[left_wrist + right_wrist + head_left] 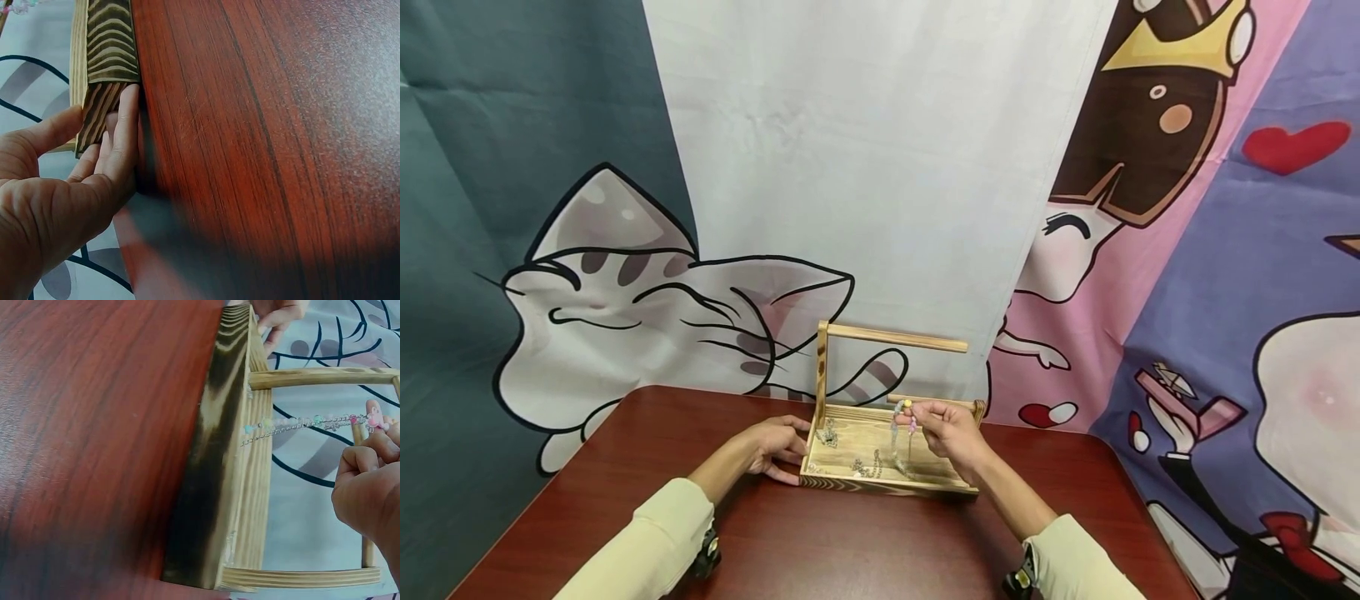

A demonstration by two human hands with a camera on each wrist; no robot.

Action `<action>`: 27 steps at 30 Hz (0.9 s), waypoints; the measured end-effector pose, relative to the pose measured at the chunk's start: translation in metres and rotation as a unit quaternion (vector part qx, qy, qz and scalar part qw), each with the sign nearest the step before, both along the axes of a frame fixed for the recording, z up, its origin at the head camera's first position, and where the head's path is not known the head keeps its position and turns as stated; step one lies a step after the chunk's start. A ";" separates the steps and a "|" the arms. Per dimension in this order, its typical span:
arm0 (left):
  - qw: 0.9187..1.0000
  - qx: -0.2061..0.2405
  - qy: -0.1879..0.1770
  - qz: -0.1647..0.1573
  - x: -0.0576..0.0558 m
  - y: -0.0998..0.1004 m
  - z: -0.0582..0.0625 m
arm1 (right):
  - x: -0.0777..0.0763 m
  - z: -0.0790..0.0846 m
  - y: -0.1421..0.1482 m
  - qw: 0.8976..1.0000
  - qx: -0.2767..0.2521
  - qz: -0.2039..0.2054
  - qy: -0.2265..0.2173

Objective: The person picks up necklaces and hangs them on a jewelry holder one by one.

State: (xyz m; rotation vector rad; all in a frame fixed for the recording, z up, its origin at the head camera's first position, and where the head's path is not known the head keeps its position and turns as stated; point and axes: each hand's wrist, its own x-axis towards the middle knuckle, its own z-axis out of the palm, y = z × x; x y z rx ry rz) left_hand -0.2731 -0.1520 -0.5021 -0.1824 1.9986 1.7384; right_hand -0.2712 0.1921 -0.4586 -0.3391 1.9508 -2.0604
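Head view: person's left hand (pixel 778 446) clamped on left end of light-brown wooden tray with rails (pixel 850 454), tray standing on reddish-brown wood-grain table (pixel 820 550). Right hand (pixel 951 429), fingertips together, pinches pastel-beaded silver-coloured chain (pixel 895 432), which hangs over tray's middle. Other silver-coloured chains (pixel 868 472) lie on tray floor.

Left wrist view: thumb and fingers either side of tray's dark-grained end.

Right wrist view: pink charm (pixel 375 419) at fingertips; doubled beaded strand stretches down to tray.
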 end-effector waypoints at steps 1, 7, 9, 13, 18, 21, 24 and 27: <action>1.000 0.000 0.000 0.000 0.000 0.000 0.000 | 0.000 0.002 0.000 1.000 -0.002 -0.003 -0.001; 1.000 -0.002 -0.002 0.001 0.000 0.000 0.000 | -0.002 0.016 0.004 1.000 0.008 -0.020 0.002; 1.000 -0.003 -0.003 0.001 0.000 0.000 0.001 | -0.003 0.020 0.006 1.000 0.013 -0.023 0.004; 1.000 -0.002 -0.004 -0.001 -0.001 0.000 0.002 | -0.004 0.029 0.007 0.999 0.014 -0.031 0.009; 1.000 0.000 -0.005 -0.001 0.000 0.000 0.003 | -0.004 0.040 0.007 0.999 0.015 -0.034 0.014; 1.000 0.000 -0.005 -0.001 0.000 0.000 0.002 | -0.005 0.045 0.006 0.999 0.011 -0.040 0.018; 1.000 0.000 -0.005 -0.002 0.000 0.000 0.002 | -0.006 0.051 0.006 0.999 0.000 -0.044 0.022; 1.000 0.000 -0.005 -0.003 0.000 0.000 0.002 | -0.007 0.057 0.006 0.999 -0.009 -0.040 0.033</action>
